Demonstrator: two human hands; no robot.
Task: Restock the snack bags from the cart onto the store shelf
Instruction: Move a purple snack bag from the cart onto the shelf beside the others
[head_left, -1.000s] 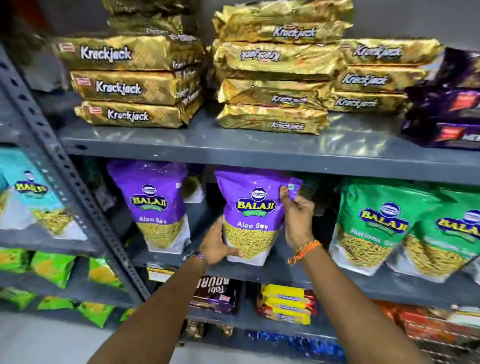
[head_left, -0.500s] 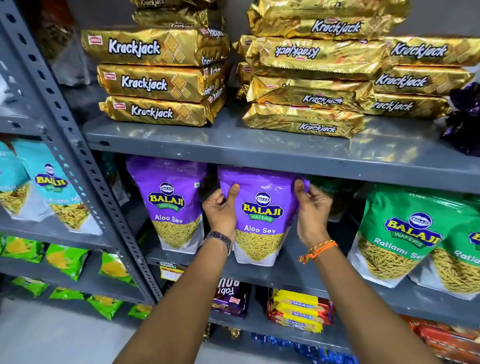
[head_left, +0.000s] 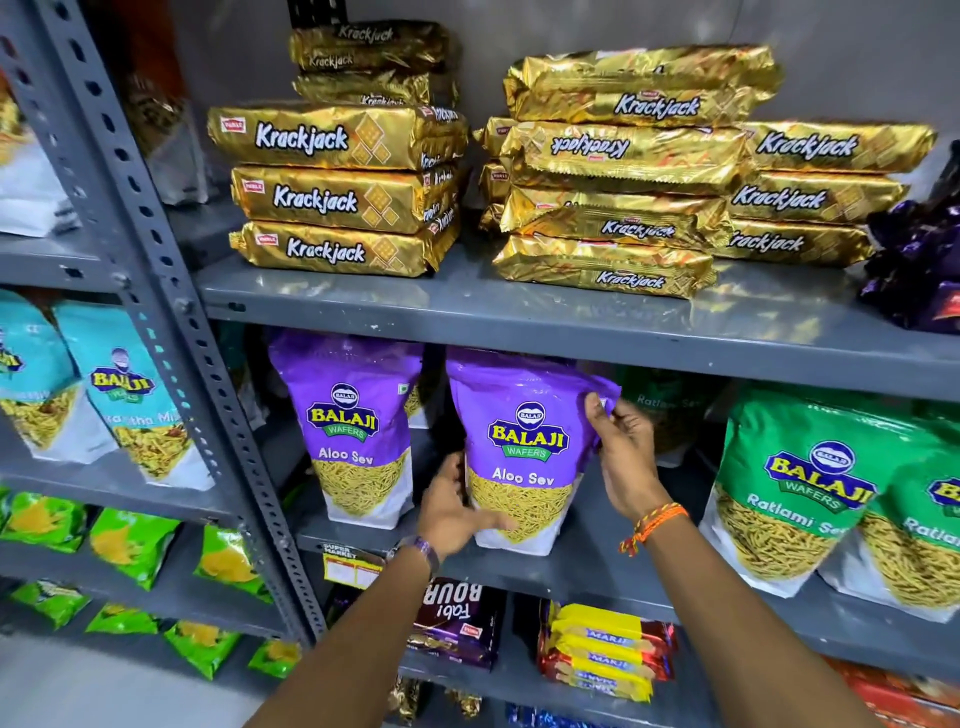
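Okay, nearest first: your left hand cups the lower left edge of the purple Aloo Sev bag, fingers curled on its base corner. Your right hand pinches the bag's upper right corner, thumb on the front. So both hands are clamped on the one bag, one low, one high.

The bag stands upright on the middle shelf, base down near the front lip, label facing out. Looks like the placing step is nearly done; what's left is squaring it.

To finish well: keep the low hand steady as a pivot and nudge the top back so it doesn't lean forward. Line its face up with the second Aloo Sev bag just beside it on the left. Leave the gap to the green Ratlami Sev bags on the right. Let go of the top last; a soft pouch probably tips if the base isn't flat.

Farther up, gold Krackjack packs are stacked on the upper shelf. No cart in view.
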